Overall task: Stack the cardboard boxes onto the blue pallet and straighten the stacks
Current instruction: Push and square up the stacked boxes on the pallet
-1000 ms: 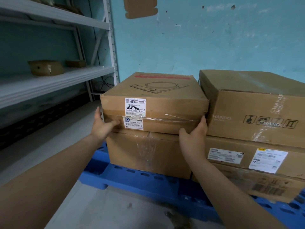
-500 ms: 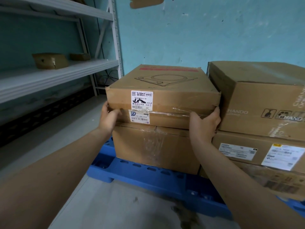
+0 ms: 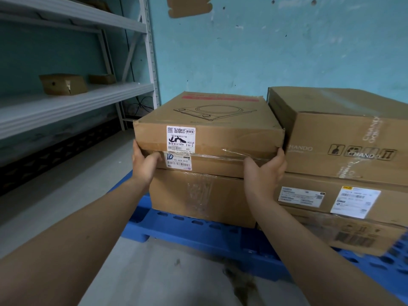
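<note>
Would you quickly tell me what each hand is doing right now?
Left hand: closed, gripping the left front corner of the cooktop box.
Right hand: closed, gripping the same box's right front corner.

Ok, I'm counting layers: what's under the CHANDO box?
A flat box with two white labels, then a barcode-printed box on the blue pallet. Their tops are covered; the right hand, gripping the cooktop box, hides the labelled one's left end.
</note>
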Available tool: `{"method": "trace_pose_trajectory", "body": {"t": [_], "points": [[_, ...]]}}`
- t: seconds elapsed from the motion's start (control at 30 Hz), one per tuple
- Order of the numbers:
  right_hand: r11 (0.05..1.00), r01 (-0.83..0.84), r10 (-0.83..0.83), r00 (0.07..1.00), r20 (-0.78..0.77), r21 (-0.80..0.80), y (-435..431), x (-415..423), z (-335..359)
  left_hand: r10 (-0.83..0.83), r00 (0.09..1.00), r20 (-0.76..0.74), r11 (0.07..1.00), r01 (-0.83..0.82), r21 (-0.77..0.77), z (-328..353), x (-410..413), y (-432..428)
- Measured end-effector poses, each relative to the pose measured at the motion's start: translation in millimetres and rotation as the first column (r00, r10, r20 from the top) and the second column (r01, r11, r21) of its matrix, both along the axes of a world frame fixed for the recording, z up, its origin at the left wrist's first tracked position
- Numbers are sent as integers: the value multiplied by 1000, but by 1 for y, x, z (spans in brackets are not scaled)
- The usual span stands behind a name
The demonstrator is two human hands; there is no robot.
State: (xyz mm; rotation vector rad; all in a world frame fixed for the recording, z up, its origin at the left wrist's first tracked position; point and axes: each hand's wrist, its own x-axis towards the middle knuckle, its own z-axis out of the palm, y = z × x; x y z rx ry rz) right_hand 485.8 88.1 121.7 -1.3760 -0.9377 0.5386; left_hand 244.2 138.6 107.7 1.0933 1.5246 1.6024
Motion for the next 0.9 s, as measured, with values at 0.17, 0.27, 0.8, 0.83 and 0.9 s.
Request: {"method": "trace_pose_trajectory", "body": {"t": [0.17, 0.27, 0.8, 0.83, 0.9], "points": [[1000, -26, 26, 1000, -14, -9, -4, 4, 2, -27, 1000, -12, 999, 27, -47, 3, -1, -1], [999, -39, 39, 999, -1, -13, -5, 6, -1, -45, 998, -34, 996, 42, -79, 3, -4, -2], [883, 433, -463, 868, 182, 181, -45, 193, 22, -185, 881, -436, 857, 361, 366, 82, 227, -33], [877, 456, -479, 855, 196, 153, -45, 209, 26, -218, 882, -417, 848, 383, 368, 88, 242, -33], [880, 467, -475, 851, 226, 90, -43, 231, 31, -217, 894, -391, 846, 372, 381, 95, 267, -32]]}}
